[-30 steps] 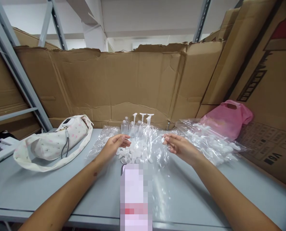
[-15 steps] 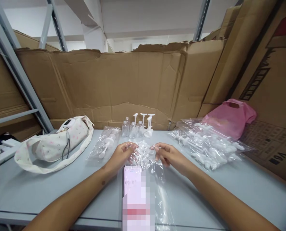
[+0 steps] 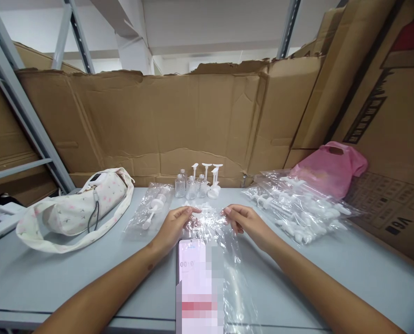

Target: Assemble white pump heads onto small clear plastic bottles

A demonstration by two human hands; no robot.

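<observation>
Both of my hands pinch a clear plastic bag [image 3: 210, 225] between them, in the middle of the grey table. My left hand [image 3: 179, 220] grips its left side with thumb and fingers. At the opposite side my right hand [image 3: 240, 218] has the film pinched between thumb and fingertips. Whitish parts show blurred behind or inside the bag, and its lower end trails down to the right of a phone [image 3: 193, 264]. Just beyond my hands stand several small clear bottles [image 3: 190, 188] and several white pump heads [image 3: 214, 185].
A filled clear bag of white parts [image 3: 297, 213] lies on the right, with a pink bag [image 3: 332, 169] behind it. Another bagged pump [image 3: 153, 206] and a floral fabric bag [image 3: 78, 206] are on the left. Cardboard [image 3: 165, 125] walls the back.
The bag between my hands is now stretched flatter and smoother, where it was crumpled before. My hands have moved only slightly, and the view has shifted a little.
</observation>
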